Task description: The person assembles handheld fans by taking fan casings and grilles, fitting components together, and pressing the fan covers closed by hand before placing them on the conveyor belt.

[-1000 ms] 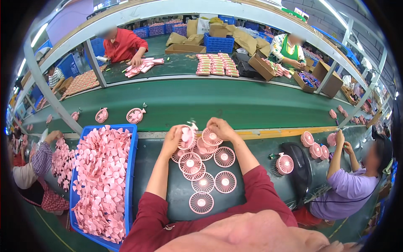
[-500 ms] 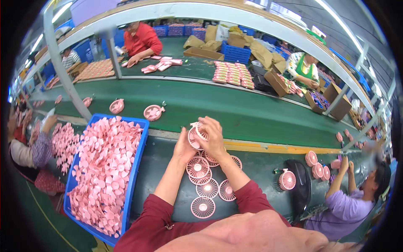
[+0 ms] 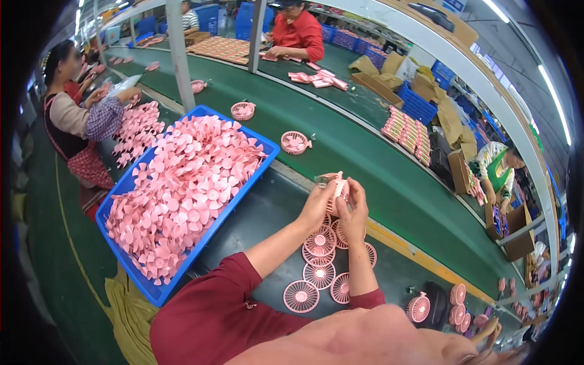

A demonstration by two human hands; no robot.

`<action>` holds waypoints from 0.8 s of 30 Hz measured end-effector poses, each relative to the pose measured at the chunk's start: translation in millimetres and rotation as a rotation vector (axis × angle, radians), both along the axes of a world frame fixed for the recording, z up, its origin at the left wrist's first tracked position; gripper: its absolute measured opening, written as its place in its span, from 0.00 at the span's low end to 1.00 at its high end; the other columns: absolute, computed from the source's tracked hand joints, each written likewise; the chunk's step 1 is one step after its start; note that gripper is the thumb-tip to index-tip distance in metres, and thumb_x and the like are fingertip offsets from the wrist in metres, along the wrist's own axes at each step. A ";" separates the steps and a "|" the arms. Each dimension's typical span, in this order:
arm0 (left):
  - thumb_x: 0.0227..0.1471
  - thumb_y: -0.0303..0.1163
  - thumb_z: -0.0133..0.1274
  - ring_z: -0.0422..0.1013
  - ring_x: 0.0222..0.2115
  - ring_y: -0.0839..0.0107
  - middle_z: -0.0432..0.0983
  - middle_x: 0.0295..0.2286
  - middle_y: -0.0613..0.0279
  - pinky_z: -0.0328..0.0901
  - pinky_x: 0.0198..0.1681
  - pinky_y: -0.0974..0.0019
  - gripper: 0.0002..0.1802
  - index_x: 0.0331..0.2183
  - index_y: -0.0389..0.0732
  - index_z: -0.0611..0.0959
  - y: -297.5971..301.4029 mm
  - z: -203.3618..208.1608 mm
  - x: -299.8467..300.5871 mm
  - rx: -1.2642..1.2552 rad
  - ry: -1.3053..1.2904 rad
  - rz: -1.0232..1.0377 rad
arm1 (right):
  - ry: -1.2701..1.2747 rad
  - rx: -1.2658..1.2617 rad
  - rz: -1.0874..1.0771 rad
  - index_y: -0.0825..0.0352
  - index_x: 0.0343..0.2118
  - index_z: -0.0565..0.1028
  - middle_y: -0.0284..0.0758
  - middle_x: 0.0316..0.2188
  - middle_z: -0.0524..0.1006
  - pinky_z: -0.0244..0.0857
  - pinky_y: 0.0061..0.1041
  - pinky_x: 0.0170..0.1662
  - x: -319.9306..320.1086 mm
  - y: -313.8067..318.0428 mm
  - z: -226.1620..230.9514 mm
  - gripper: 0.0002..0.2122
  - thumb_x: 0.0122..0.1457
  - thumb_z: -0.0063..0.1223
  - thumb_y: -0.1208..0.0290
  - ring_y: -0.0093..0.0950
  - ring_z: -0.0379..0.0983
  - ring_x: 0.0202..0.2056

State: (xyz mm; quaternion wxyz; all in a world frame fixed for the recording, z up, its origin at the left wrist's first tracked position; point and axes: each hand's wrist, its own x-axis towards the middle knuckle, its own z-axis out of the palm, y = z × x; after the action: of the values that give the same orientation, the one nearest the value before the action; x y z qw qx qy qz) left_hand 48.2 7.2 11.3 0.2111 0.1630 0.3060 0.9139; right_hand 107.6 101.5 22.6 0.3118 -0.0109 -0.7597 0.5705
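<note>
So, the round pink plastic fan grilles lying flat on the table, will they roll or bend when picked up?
The round pink plastic fan grilles lie flat, so rolling seems unlikely. Their thin spokes suggest low weight and perhaps slight flex. They overlap loosely, so a push would probably slide them.

I see a pink plastic fan part [image 3: 336, 185] — smooth, faintly glossy — pinched between my left hand [image 3: 317, 204] and right hand [image 3: 354, 210]. The round grilles [image 3: 319, 242] beneath look like the same moulded plastic. The blue crate [image 3: 182, 267] is hard plastic with a slight sheen, heaped with matt pink blades [image 3: 182, 194]. The conveyor belt [image 3: 359, 158] reads as matt green rubbery sheet — the boxes [image 3: 380, 85] beyond as dull brown cardboard. My sleeve [image 3: 213, 310] is soft maroon cloth.
</note>
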 end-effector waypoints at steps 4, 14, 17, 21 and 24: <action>0.67 0.40 0.40 0.73 0.42 0.75 0.74 0.43 0.62 0.69 0.46 0.68 0.18 0.52 0.40 0.70 -7.8 -8.9 -6.3 -0.038 0.055 -0.042 | -0.057 0.045 0.028 0.70 0.59 0.64 0.46 0.57 0.67 0.58 0.33 0.60 3.5 -9.2 10.2 0.29 0.55 0.59 0.65 0.36 0.65 0.58; 0.65 0.36 0.43 0.68 0.30 0.82 0.73 0.29 0.66 0.65 0.32 0.74 0.13 0.41 0.37 0.75 -5.9 -0.6 12.9 -0.326 0.360 0.504 | 0.069 -0.052 0.164 0.68 0.62 0.56 0.42 0.58 0.61 0.52 0.33 0.62 -0.9 -33.6 -12.4 0.27 0.64 0.41 0.58 0.34 0.59 0.59; 0.65 0.37 0.44 0.70 0.28 0.81 0.74 0.28 0.64 0.65 0.31 0.73 0.13 0.39 0.36 0.74 -5.0 -3.2 6.3 -0.334 0.358 0.521 | 0.043 -0.122 0.199 0.68 0.61 0.56 0.41 0.57 0.62 0.51 0.32 0.62 -8.5 -30.8 -16.8 0.26 0.62 0.45 0.64 0.33 0.59 0.59; 0.65 0.42 0.43 0.73 0.35 0.62 0.76 0.31 0.55 0.66 0.40 0.61 0.18 0.41 0.34 0.74 4.4 -10.9 -13.2 -0.522 0.517 0.356 | -0.130 -0.054 0.127 0.68 0.57 0.65 0.38 0.53 0.69 0.57 0.28 0.59 -13.2 14.8 -5.3 0.21 0.61 0.51 0.70 0.29 0.65 0.55; 0.60 0.44 0.48 0.66 0.49 0.50 0.72 0.45 0.46 0.58 0.54 0.54 0.21 0.46 0.35 0.75 15.0 -54.3 -47.4 -0.724 0.744 0.456 | -0.129 0.105 -0.120 0.68 0.55 0.69 0.45 0.51 0.72 0.60 0.28 0.56 -20.2 73.3 -24.1 0.24 0.57 0.57 0.64 0.33 0.69 0.52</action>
State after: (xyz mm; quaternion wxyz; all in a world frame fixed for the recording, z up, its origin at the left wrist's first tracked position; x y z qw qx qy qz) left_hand 0.8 22.3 -43.0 -0.0711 0.3209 0.6811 0.6542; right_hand 87.4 174.8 -1.4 0.2963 -0.0767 -0.8051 0.5081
